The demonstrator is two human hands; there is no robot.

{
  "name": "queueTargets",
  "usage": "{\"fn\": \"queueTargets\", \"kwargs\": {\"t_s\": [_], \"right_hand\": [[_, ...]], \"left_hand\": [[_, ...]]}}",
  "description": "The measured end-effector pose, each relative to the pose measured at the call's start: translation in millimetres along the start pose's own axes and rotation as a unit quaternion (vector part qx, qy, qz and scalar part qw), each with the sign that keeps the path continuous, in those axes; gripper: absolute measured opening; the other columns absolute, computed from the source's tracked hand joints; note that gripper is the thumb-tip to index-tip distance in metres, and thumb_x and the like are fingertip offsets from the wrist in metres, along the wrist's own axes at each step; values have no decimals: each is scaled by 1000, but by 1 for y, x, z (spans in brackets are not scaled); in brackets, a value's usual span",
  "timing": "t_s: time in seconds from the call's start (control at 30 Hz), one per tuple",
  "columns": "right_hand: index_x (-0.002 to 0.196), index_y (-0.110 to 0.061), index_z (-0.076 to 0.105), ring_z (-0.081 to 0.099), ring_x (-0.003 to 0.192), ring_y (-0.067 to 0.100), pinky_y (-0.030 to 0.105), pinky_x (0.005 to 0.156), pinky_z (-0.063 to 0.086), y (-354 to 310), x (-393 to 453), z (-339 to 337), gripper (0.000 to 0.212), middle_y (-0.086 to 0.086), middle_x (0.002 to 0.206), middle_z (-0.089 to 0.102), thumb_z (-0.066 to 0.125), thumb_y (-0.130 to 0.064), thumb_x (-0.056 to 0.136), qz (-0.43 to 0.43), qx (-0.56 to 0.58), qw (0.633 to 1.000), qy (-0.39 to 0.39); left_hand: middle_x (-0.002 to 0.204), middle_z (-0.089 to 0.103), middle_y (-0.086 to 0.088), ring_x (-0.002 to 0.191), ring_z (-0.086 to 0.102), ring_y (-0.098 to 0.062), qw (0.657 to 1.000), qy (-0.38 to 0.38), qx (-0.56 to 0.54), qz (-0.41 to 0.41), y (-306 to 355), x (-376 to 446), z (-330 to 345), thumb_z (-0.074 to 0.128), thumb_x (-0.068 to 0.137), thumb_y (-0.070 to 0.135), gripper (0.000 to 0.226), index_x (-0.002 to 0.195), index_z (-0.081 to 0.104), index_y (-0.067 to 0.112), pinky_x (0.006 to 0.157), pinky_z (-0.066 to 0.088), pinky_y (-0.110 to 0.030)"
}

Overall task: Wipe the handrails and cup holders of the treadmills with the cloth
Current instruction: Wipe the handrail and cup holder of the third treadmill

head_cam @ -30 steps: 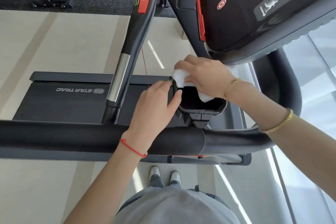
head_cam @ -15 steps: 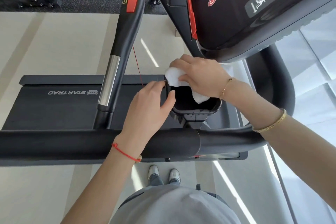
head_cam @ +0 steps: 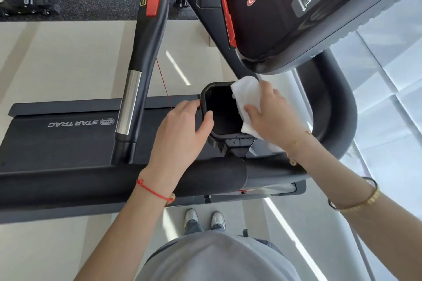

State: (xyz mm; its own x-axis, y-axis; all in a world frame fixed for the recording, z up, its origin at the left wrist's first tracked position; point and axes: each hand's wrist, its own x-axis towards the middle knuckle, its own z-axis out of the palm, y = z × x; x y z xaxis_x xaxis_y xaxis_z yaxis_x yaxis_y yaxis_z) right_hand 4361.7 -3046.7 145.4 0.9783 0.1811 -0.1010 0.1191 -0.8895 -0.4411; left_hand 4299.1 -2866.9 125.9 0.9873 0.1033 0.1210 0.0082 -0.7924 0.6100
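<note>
Partly, cloth (head_cam: 247, 98) under right hand (head_cam: 271, 116) hides cup holder (head_cam: 206, 96) rim.

A single wide-angle camera is sitting on the person's head and looking steeply down and forward, so the person's own shoes (head_cam: 204, 219) and grey shirt are showing at the bottom edge. It is hanging close over the treadmill's black handrail (head_cam: 68, 180) and cup holder (head_cam: 222, 109), with both forearms reaching in from below and the console (head_cam: 296, 11) filling the upper right. The lens is bending straight edges near the borders, and no second view is sharing the scene.
</note>
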Motion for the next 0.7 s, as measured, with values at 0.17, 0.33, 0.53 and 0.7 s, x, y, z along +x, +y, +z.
{"fn": "queueTargets", "kwargs": {"t_s": [0.17, 0.33, 0.53, 0.7], "right_hand": [[139, -7, 32, 52, 109, 38, 29, 77, 31, 0, 16, -4, 46, 19, 126, 48, 49, -20, 98, -20, 25, 999, -13], [129, 0, 35, 51, 93, 34, 31, 71, 30, 8, -20, 4, 40, 21, 117, 53, 47, -24, 99, 8, 46, 999, 3], [143, -5, 34, 52, 111, 40, 36, 87, 40, 2, 11, -4, 52, 18, 135, 42, 54, -14, 95, -159, -60, 985, 7], [131, -7, 50, 58, 98, 36, 39, 85, 49, -5, 47, -4, 58, 12, 117, 55, 65, 0, 76, -292, -193, 936, -42]], "left_hand": [[102, 63, 1, 93, 60, -18, 1000, 1, -5, 7, 0, -1, -1, 47, 98, 38, 37, 123, 63, 15, 81, 50, -33], [101, 64, 1, 91, 61, -18, 1000, 6, -8, 9, -1, 0, 0, 47, 98, 38, 37, 121, 64, 15, 81, 51, -33], [102, 63, 0, 92, 60, -18, 1000, 4, 1, 7, 0, -1, -1, 46, 99, 38, 38, 124, 62, 15, 79, 47, -29], [99, 62, 0, 89, 58, -18, 1000, 6, 16, 0, 1, -1, -1, 47, 99, 37, 37, 125, 62, 15, 74, 39, -23]]}}
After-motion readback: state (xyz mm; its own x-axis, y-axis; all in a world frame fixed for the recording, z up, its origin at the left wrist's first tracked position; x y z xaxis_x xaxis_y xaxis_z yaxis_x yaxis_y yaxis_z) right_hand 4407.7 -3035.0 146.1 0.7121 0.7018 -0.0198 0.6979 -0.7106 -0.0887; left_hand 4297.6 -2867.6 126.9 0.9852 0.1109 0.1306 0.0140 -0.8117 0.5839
